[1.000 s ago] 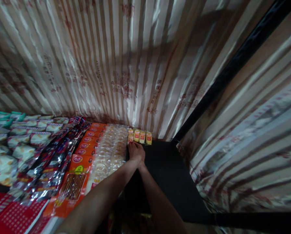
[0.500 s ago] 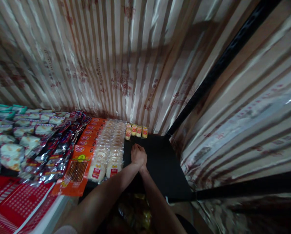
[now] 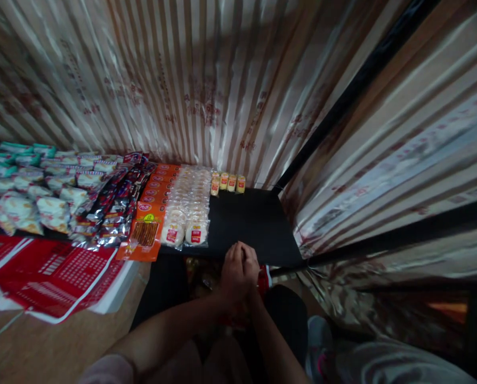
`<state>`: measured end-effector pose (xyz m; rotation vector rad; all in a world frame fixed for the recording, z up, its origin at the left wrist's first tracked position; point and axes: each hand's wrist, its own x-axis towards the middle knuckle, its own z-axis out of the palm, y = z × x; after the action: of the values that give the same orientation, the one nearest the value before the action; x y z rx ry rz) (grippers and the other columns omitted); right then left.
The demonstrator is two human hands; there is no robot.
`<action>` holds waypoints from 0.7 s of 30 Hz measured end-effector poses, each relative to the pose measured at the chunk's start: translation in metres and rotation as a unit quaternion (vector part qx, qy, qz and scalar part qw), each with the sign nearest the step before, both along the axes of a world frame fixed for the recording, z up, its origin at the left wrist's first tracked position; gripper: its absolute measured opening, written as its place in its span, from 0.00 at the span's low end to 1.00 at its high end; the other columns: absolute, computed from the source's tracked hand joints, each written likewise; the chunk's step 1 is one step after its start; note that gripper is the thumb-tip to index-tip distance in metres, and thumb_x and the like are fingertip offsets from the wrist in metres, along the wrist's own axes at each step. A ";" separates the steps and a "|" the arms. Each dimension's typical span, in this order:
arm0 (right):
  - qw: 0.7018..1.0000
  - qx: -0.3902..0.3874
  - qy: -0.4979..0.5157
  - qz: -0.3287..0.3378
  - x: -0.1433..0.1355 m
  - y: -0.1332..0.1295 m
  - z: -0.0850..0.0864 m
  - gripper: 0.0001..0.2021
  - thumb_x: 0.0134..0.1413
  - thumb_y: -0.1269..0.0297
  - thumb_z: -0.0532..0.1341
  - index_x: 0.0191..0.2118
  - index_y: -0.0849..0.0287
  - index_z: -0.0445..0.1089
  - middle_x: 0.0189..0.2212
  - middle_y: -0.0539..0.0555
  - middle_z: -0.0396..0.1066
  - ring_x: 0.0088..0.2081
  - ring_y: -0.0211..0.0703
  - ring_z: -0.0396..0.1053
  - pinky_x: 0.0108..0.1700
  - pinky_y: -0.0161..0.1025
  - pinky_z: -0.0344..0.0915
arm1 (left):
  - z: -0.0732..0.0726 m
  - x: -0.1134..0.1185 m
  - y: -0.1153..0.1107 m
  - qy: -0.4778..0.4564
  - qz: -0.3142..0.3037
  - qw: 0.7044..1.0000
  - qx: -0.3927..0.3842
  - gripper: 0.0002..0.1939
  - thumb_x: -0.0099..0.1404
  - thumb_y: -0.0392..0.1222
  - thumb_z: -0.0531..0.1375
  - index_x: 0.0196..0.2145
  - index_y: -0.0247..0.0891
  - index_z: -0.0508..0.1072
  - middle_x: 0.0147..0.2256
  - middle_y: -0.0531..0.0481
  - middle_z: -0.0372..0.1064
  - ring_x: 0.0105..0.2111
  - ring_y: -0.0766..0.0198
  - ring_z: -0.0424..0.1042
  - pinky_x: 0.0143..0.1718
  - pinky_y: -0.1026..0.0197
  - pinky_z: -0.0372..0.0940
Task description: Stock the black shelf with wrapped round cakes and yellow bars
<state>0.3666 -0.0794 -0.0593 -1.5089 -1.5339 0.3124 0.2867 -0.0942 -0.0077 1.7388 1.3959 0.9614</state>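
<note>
My left hand [image 3: 233,271] and right hand [image 3: 252,264] are pressed together with fingers curled in, at the front edge of a black shelf [image 3: 258,221]; I cannot tell whether anything is between them. A second ago they reached to the back, at the small yellow packets [image 3: 232,183] with red labels. Now those packets stand clear of my hands, four in a row along the back and one just in front of the leftmost. My view also tips lower, showing brown floor [image 3: 58,349] and a grey shoe [image 3: 318,344].

Leftward along the shelf lie two columns of clear-wrapped pale round snacks [image 3: 196,233], orange packs of brown sticks [image 3: 145,233], dark shiny packs [image 3: 116,205], then white pouches [image 3: 53,213] and green ones. A red-and-white printed package [image 3: 78,272] sits below. Behind, a striped, shiny, pleated covering [image 3: 182,90] hangs, with a black post [image 3: 338,117] slanting at right.
</note>
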 end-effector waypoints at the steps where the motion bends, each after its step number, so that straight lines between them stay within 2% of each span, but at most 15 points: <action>1: 1.000 0.002 -0.002 -0.001 0.000 -0.012 -0.003 0.15 0.54 0.66 0.47 0.44 0.59 0.66 0.39 0.56 0.68 0.42 0.45 0.65 0.46 0.43 0.63 | -0.001 -0.007 -0.012 0.007 -0.006 1.000 -0.010 0.25 0.64 0.41 0.46 0.58 0.32 0.57 0.57 0.39 0.57 0.58 0.54 0.55 0.60 0.50 0.51; 5: 1.000 -0.022 -0.016 0.008 -0.006 -0.049 -0.015 0.16 0.53 0.68 0.46 0.43 0.56 0.67 0.39 0.55 0.69 0.43 0.45 0.66 0.47 0.44 0.64 | -0.012 -0.033 -0.051 0.023 -0.039 0.999 -0.023 0.25 0.66 0.42 0.45 0.59 0.31 0.56 0.58 0.38 0.56 0.59 0.56 0.54 0.60 0.49 0.51; 9: 0.988 -0.137 -0.061 0.046 -0.020 -0.058 -0.020 0.18 0.51 0.73 0.47 0.44 0.56 0.68 0.41 0.55 0.70 0.44 0.44 0.66 0.48 0.41 0.63 | -0.029 -0.052 -0.068 0.051 -0.054 0.997 -0.033 0.23 0.66 0.41 0.44 0.57 0.33 0.60 0.58 0.40 0.56 0.59 0.58 0.55 0.61 0.50 0.51; 13: 0.942 -0.265 -0.181 0.101 -0.040 -0.054 -0.021 0.20 0.50 0.76 0.49 0.46 0.60 0.68 0.45 0.59 0.70 0.48 0.45 0.65 0.52 0.40 0.59 | -0.043 -0.070 -0.063 0.163 0.007 0.978 -0.132 0.25 0.61 0.34 0.46 0.56 0.27 0.59 0.58 0.36 0.56 0.60 0.53 0.52 0.61 0.49 0.48; 16: 0.899 -0.315 -0.267 0.147 -0.051 -0.053 -0.020 0.17 0.52 0.75 0.51 0.45 0.62 0.69 0.44 0.63 0.71 0.47 0.48 0.66 0.52 0.41 0.57 | -0.052 -0.086 -0.054 0.240 0.005 0.955 -0.175 0.27 0.57 0.30 0.48 0.55 0.20 0.60 0.57 0.30 0.56 0.61 0.49 0.50 0.62 0.50 0.43; 18: 0.880 -0.334 -0.301 0.152 -0.055 -0.055 -0.019 0.17 0.53 0.74 0.51 0.46 0.62 0.69 0.42 0.64 0.72 0.46 0.49 0.67 0.51 0.42 0.57 | -0.058 -0.095 -0.051 0.252 -0.015 0.947 -0.201 0.27 0.56 0.30 0.49 0.54 0.21 0.62 0.55 0.29 0.59 0.59 0.48 0.53 0.61 0.51 0.45; 21: 0.876 -0.334 -0.316 0.144 -0.056 -0.058 -0.016 0.17 0.53 0.74 0.51 0.48 0.61 0.68 0.42 0.63 0.72 0.46 0.50 0.67 0.51 0.43 0.56 | -0.064 -0.104 -0.050 0.235 -0.041 0.947 -0.215 0.25 0.56 0.31 0.50 0.51 0.29 0.66 0.52 0.34 0.65 0.57 0.50 0.58 0.59 0.52 0.48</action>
<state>0.3107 -0.1371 -0.0756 -2.0404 -2.3471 0.6121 0.1831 -0.1446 -0.0718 1.7240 1.6584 0.1623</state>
